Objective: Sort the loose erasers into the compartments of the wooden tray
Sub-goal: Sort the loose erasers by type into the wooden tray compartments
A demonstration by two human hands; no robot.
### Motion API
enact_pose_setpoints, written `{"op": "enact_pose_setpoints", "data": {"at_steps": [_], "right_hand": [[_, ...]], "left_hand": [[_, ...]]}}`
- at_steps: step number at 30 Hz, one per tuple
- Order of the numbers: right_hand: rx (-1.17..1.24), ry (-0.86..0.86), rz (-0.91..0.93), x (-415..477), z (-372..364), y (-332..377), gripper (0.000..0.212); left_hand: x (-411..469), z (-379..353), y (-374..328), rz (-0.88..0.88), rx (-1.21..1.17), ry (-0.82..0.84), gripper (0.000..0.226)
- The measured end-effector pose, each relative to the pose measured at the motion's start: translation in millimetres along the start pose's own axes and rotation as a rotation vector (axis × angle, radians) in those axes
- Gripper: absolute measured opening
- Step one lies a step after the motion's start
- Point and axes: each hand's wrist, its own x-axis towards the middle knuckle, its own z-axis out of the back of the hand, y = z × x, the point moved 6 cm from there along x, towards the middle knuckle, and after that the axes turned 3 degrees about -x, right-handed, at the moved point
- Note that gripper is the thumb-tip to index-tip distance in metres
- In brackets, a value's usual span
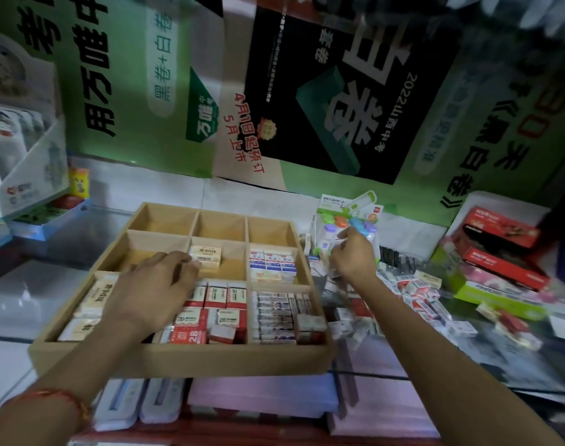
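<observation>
Head: left hand (152, 284) beside cream eraser (207, 256), right hand (351, 255) over loose erasers (419, 294).

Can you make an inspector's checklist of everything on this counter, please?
Surface: pale counter, partly shiny.
Job's things: wooden tray; its three back compartments are empty, one cream eraser lies in the middle compartment, and the front row holds erasers. Loose erasers are heaped to the right of the tray.
Clutter: red boxes, green box, pink paper stack, white cases.
Hands: left hand is over the tray, fingers by the cream eraser. Right hand is at the loose pile, its grip too blurred to tell.
Cables: nothing seen.
Surroundings: green and black posters behind.
</observation>
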Motion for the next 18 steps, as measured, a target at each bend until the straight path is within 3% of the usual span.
{"op": "enact_pose_setpoints", "data": {"at_steps": [3,6,8,13,18], "right_hand": [[-0.365,0.152,0.075,5,-17,-12,0.037],[-0.547,0.153,0.128,7,-19,0,0.053],[-0.599,0.160,0.147,6,-22,8,0.052],[-0.422,0.141,-0.060,0,-20,11,0.026],[-0.245,0.085,-0.179,-7,-18,10,0.020]], "left_hand": [[-1,0,-1,0.011,-0.008,-0.001,0.040],[-1,0,0,0.013,-0.017,-0.009,0.039],[0,0,0,0.012,-0.019,-0.013,0.039],[1,-1,2,0.011,-0.001,-0.014,0.039],[0,-2,3,0.009,-0.003,-0.012,0.038]]}}
